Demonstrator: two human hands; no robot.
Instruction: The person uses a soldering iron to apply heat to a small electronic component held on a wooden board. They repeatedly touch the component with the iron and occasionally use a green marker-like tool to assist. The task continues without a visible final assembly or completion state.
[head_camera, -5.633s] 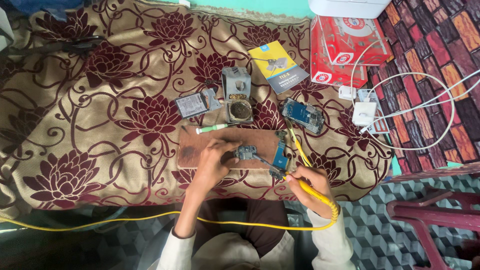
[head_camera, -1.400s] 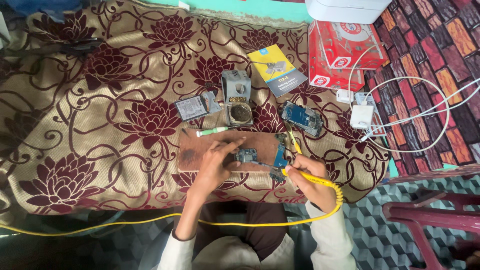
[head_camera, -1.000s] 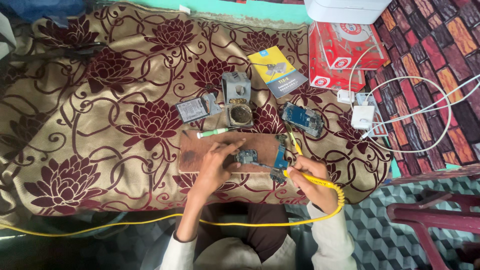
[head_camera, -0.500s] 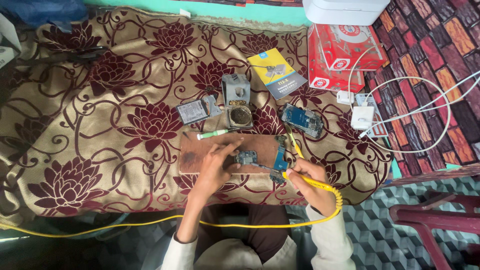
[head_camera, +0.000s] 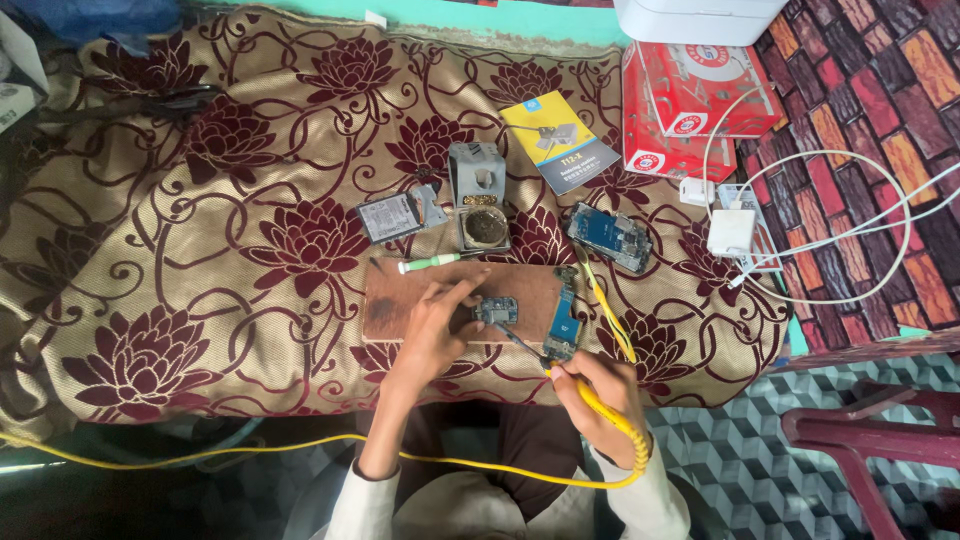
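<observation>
— What is recorded of the surface and the larger items?

— A beige bed cover with maroon flowers (head_camera: 200, 240) is spread over the bed. A brown rectangular wooden board (head_camera: 400, 305) is laid on it, near the person. Just beyond the board, a grey soldering stand with a brass-wool cup (head_camera: 478, 200) is seen.

— And the hands?

— The left hand (head_camera: 435, 325) is pressed on the board, fingers bent, touching a small blue circuit board (head_camera: 497, 311). The right hand (head_camera: 600, 385) is closed around a yellow-handled soldering iron (head_camera: 585, 390), its tip directed at that small circuit board. A long narrow blue circuit board (head_camera: 563, 322) is noted just beside it.
</observation>
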